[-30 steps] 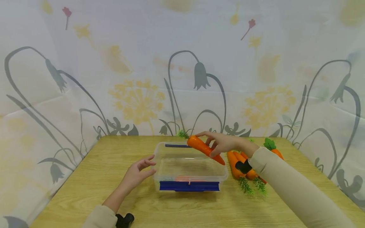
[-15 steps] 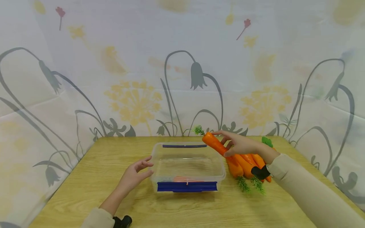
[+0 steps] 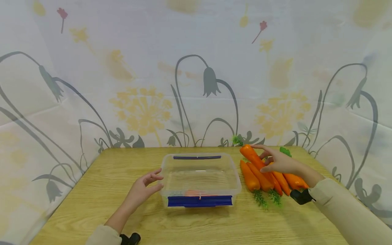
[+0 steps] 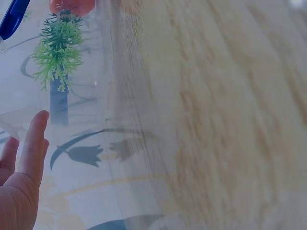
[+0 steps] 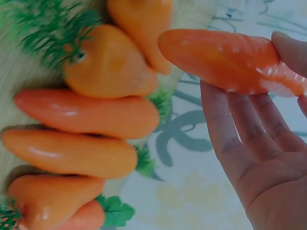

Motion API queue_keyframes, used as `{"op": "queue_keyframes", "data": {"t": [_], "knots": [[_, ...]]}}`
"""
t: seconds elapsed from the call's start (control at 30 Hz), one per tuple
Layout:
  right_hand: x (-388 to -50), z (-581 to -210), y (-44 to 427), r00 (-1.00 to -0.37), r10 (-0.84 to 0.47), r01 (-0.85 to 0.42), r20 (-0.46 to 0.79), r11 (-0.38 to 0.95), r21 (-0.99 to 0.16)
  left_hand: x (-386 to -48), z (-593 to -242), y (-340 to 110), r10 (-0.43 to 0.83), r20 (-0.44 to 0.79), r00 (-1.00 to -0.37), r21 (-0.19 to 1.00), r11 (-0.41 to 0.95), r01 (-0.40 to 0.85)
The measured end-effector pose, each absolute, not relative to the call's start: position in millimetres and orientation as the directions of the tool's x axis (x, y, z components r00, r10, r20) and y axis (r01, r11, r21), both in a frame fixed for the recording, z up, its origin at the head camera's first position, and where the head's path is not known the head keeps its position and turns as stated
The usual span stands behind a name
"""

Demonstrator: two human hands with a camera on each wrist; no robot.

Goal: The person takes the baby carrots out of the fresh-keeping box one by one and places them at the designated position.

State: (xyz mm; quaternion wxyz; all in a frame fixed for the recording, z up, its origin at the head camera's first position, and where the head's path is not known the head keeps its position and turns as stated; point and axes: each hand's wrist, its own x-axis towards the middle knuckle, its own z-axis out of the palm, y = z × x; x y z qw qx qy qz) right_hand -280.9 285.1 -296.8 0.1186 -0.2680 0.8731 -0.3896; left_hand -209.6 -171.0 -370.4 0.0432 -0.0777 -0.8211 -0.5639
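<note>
My right hand [image 3: 280,162] holds an orange carrot [image 3: 251,154] between thumb and fingers, its leafy end tilted up and to the left. In the right wrist view that carrot [image 5: 220,60] lies across the fingertips, with the thumb on its other side. Below and beside it several carrots [image 3: 249,177] lie on the table. To the left stands a clear plastic box [image 3: 199,177] without a lid on it. My left hand [image 3: 141,190] is at its left wall with fingers spread; contact cannot be told. An orange carrot [image 3: 196,193] shows inside, behind the front wall.
Blue latches [image 3: 199,201] hang at the box's front and back. The wooden table [image 3: 183,228] reaches back to a flower-patterned cloth [image 3: 147,51]. A black wrist camera [image 3: 301,196] sits on each wrist.
My right hand has moved right with the carrot, from above the box's right side to over the carrot pile. The left hand has stayed by the box, and the head view has shifted slightly.
</note>
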Motion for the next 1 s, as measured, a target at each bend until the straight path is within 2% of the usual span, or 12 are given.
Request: {"op": "queue_keyframes", "data": {"t": [0.4,1.0], "knots": [[-273.1,-322.1,337.7,-0.893,-0.424,-0.405,0.152,0.606,-0.685,-208.7,-370.3,-171.9,0.075,0.159,-0.984,0.919,0.353,0.176],[-265.9,-347.1,390.2,-0.948,-0.255,-0.315,0.189,0.687,-0.655,-208.5,-371.9,-172.0,0.087,0.170,-0.982,0.913,0.362,0.190]]}}
